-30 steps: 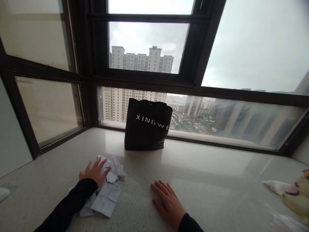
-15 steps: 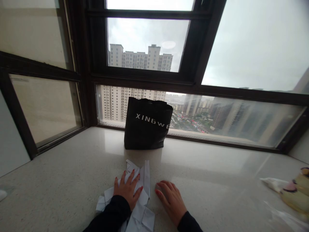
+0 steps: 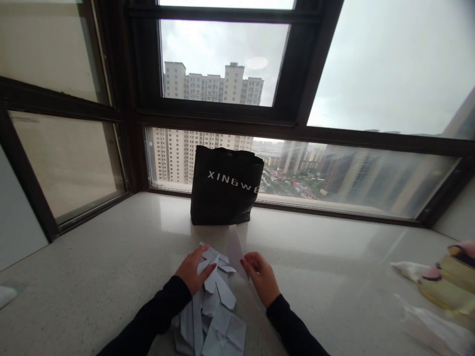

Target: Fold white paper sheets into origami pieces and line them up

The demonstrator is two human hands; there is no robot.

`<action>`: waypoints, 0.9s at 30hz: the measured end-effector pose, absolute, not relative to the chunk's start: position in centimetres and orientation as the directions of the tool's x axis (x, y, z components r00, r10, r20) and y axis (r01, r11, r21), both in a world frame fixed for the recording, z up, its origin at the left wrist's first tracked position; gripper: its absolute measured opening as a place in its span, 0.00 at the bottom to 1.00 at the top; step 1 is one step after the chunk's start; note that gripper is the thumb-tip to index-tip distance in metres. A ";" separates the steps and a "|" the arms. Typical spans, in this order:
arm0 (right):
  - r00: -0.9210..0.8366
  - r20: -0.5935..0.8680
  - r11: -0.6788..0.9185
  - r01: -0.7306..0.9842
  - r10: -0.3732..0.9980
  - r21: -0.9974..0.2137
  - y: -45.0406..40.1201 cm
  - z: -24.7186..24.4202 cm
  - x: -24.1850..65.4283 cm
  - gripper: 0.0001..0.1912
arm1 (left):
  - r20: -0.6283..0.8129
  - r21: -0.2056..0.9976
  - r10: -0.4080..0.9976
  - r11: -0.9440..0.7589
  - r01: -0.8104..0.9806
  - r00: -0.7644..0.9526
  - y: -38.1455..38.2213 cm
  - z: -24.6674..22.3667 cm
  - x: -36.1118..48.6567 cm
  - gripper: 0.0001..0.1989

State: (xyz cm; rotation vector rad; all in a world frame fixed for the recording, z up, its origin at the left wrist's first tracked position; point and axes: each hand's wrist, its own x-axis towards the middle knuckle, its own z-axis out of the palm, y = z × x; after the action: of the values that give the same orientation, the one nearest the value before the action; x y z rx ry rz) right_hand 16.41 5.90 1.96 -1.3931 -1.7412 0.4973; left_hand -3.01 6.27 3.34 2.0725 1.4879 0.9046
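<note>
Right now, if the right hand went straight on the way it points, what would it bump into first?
Probably the lower front of the black bag. The right hand holds a piece of white paper, which would likely touch the bag first. The remaining gap is hard to judge.

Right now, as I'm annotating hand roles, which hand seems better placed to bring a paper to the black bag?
Probably the right hand: it holds a paper, its tip toward the black bag, while the left hand is at the paper pile.
</note>
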 end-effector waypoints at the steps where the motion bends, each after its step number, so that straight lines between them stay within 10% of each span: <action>1: -0.062 0.361 0.327 0.586 0.931 -0.742 5.8 2.4 16.2 0.12 | 0.236 0.783 0.951 -0.308 0.541 0.200 6.3 3.6 -2.9 0.27; 5: -0.138 0.365 0.376 0.560 0.921 -0.738 6.2 3.4 14.9 0.12 | 0.073 0.997 0.993 -0.077 0.031 0.097 6.2 4.2 -2.4 0.17; 14: 0.052 0.327 0.214 0.656 0.944 -0.724 9.5 1.2 13.9 0.06 | -0.069 0.991 0.996 0.075 -0.107 0.059 5.5 3.1 -2.0 0.17; 27: 0.072 0.267 0.245 0.222 0.961 -0.944 4.3 2.6 16.4 0.16 | -0.146 0.893 0.961 0.231 -0.387 0.236 5.5 0.0 -2.0 0.20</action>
State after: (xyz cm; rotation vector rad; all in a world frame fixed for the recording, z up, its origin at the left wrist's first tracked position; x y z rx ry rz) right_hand 16.44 4.26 2.59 -1.2074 -1.3972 0.8332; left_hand -1.96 5.53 -0.02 0.8517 0.8441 1.0956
